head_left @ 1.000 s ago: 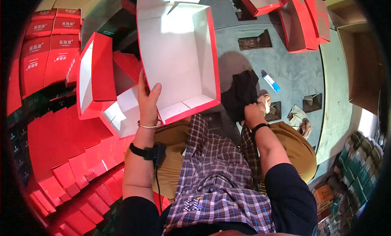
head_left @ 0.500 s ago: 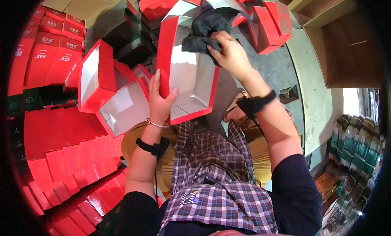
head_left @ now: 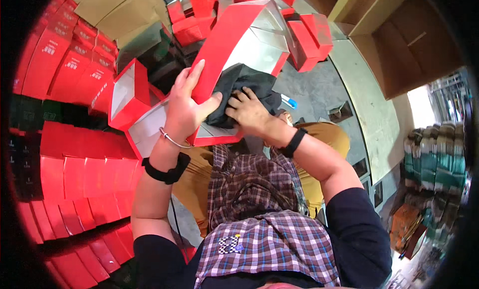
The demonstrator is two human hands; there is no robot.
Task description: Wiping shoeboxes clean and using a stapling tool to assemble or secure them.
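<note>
A red box with a white inside [head_left: 219, 44] is tilted in front of me, its open side facing up. My left hand [head_left: 189, 102] grips its left wall, with the thumb over the edge and the fingers along the outer red side. Inside the near part of the box lies a crumpled black cloth [head_left: 242, 74]. My right hand [head_left: 254, 112] presses down on that cloth with curled fingers, gathering part of it against the box's inner wall. The cloth covers much of the box's floor.
More open red boxes [head_left: 134, 92] stand beside my left forearm, others [head_left: 309, 42] beyond on the right. Stacked red boxes [head_left: 75, 64] fill the left side. A brown cardboard carton [head_left: 394, 49] is at far right. A blue-capped pen-like object [head_left: 289, 102] shows past my right hand.
My right hand has brought the black cloth down from the box's far end to its near part. The box has tilted further to the right in my left hand.
</note>
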